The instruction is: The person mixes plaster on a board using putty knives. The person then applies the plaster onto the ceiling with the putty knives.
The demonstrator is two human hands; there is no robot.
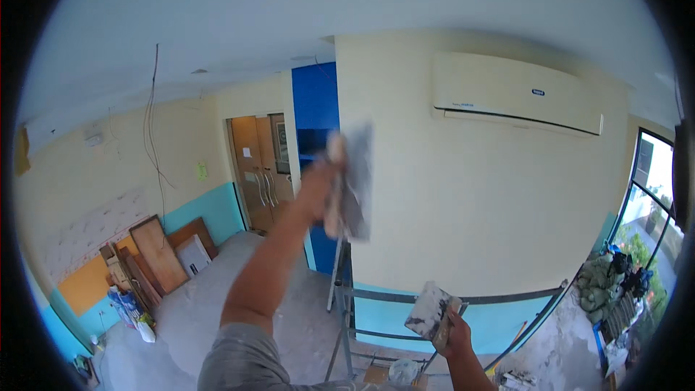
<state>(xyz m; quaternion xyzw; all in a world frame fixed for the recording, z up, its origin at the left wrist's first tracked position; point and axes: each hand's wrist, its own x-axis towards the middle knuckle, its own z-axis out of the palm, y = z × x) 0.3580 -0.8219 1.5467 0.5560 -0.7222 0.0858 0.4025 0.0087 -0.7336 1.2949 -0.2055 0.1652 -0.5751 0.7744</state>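
My left hand is raised at arm's length, closed around the pale handle of a plastering trowel. Motion smears the trowel; its grey blade stands nearly upright in front of the cream wall, and I cannot tell whether it touches. Lower down, my right hand grips a wide putty knife by its handle. Whitish plaster and dark smudges cover that blade, which is tilted up to the left, close to a metal rail.
A metal frame stands below my hands. An air conditioner hangs high on the wall. Wires dangle from the ceiling at left. Boards lean by the left wall. Sacks lie near the window at right.
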